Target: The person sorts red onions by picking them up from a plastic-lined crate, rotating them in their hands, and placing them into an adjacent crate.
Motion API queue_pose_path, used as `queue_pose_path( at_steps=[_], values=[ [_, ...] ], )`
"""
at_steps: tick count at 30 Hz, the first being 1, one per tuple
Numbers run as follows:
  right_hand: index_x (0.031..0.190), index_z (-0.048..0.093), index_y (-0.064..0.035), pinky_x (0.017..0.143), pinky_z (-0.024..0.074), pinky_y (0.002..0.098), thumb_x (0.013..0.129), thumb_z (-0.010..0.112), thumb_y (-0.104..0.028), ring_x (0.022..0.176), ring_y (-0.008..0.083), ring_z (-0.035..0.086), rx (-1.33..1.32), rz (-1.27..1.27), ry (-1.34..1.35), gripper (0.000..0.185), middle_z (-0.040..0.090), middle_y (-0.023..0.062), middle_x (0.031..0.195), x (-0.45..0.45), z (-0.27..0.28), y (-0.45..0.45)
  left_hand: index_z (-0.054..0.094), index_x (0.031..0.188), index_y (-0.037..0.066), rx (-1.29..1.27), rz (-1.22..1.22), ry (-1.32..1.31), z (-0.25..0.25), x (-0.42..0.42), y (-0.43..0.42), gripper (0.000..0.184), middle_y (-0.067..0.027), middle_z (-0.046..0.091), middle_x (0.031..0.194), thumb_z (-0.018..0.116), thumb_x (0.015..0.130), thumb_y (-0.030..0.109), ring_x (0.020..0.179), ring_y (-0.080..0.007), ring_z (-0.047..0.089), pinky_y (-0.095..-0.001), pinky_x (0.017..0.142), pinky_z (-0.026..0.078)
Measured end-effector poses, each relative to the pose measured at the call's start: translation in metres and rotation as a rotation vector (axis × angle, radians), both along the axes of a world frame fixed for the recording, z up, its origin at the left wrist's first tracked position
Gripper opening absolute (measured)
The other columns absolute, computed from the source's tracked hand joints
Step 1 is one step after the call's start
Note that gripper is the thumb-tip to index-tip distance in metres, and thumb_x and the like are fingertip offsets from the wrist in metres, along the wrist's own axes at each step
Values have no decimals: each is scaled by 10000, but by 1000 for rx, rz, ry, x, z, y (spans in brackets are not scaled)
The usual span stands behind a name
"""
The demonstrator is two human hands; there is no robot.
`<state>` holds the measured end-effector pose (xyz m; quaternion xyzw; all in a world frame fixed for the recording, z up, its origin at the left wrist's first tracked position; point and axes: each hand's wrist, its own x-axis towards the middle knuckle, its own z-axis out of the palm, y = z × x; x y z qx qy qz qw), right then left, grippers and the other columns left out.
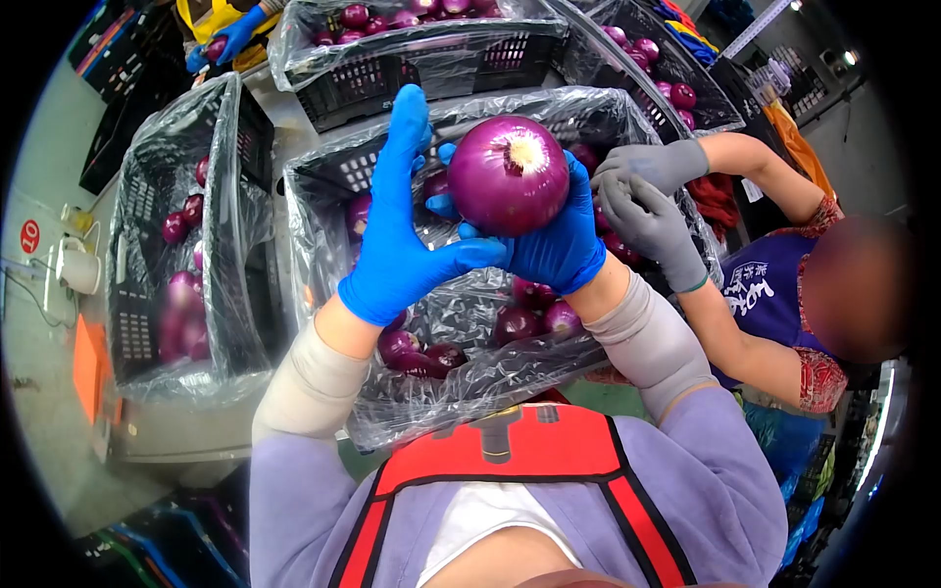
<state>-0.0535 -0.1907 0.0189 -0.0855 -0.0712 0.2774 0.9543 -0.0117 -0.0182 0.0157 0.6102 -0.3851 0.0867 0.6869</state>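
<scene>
Well, the counter (pixel 186 431) stretches out beyond the left hand. The middle crate (pixel 350 169) gapes below both hands, its black, plastic-draped walls limiting any low sideways reach; a co-worker's grey-gloved hands (pixel 655 235) crowd in just beyond the right hand, so the freest room seems upward. The left hand (pixel 392 216) is spread, thumb out, gripping nothing. The right hand (pixel 564 247) cups one purple onion (pixel 505 186) (a glossy fellow, seemingly free of loose skin) above the crate. Beneath, several loose onions (pixel 517 325) look yet to be picked up.
</scene>
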Motion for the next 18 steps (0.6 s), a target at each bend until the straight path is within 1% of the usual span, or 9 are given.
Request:
queue_pose_path(
  at_steps=[2, 4, 5, 7, 8, 11, 13, 15, 18],
  values=[
    [1359, 398, -107, 883, 478, 508, 812, 463, -590, 1140, 340, 529, -227, -96, -34, 732, 473, 168, 1325, 1, -4, -1, 242, 1447, 67, -13, -2, -22, 1, 0, 4, 1090, -139, 223, 1508, 843, 601, 398, 1366, -278, 275, -399, 1105, 267],
    [1344, 418, -109, 892, 469, 493, 815, 458, -581, 1145, 323, 525, -282, -153, -3, 710, 484, 155, 1314, 2, -7, -1, 443, 1349, 54, 115, 103, -235, 8, -1, 13, 812, -133, 442, 1386, 814, 672, 306, 1293, -279, 396, -391, 1065, 330],
    [1329, 437, -111, 901, 460, 479, 817, 454, -572, 1151, 306, 521, -343, -214, 27, 689, 494, 143, 1302, 3, -8, -2, 443, 1349, 54, 120, 111, -231, 12, -2, 14, 812, -133, 442, 1386, 814, 672, 306, 1293, -279, 396, -391, 1065, 330],
    [1316, 452, -93, 942, 437, 455, 831, 447, -540, 1152, 289, 519, -354, -225, 27, 659, 506, 134, 1286, 2, -10, 1, 574, 1228, 46, 130, 172, -204, 17, -8, 13, 605, -118, 559, 1263, 796, 697, 232, 1203, -276, 489, -371, 1013, 388],
    [1312, 453, -83, 942, 438, 443, 842, 440, -524, 1158, 280, 516, -540, -326, -147, 645, 506, 131, 1287, 2, -16, 1, 623, 1163, 44, 73, 185, -216, 18, -8, 11, 494, -106, 606, 1193, 780, 714, 176, 1099, -245, 562, -333, 945, 441],
    [1300, 460, -62, 937, 447, 408, 870, 426, -488, 1146, 260, 527, -721, -510, -532, 606, 518, 124, 1274, 4, -25, 2, 651, 1115, 45, 55, 216, -125, 5, -4, 13, 422, -100, 641, 1123, 769, 715, 110, 996, -216, 603, -313, 890, 465],
    [1296, 463, -62, 940, 452, 390, 879, 424, -487, 1126, 249, 543, -550, -268, -74, 597, 535, 119, 1254, 9, -19, -5, 660, 1091, 36, 3, 230, -179, 5, 1, 10, 369, -95, 660, 1073, 743, 733, 54, 922, -192, 619, -296, 849, 480],
    [1291, 467, -62, 938, 458, 388, 882, 431, -485, 1120, 245, 548, -566, -291, -81, 589, 542, 117, 1245, 10, -19, -5, 658, 1093, 33, 2, 159, 7, 4, 1, 11, 360, -100, 661, 1068, 734, 742, 40, 928, -194, 621, -286, 847, 484],
    [1281, 476, -62, 937, 466, 388, 887, 448, -476, 1114, 241, 554, -583, -339, -86, 572, 549, 114, 1234, 12, -17, -1, 659, 1095, 38, 9, 167, 12, 1, 4, 11, 342, -93, 667, 1054, 717, 758, 32, 925, -183, 627, -282, 839, 492]
  ],
)
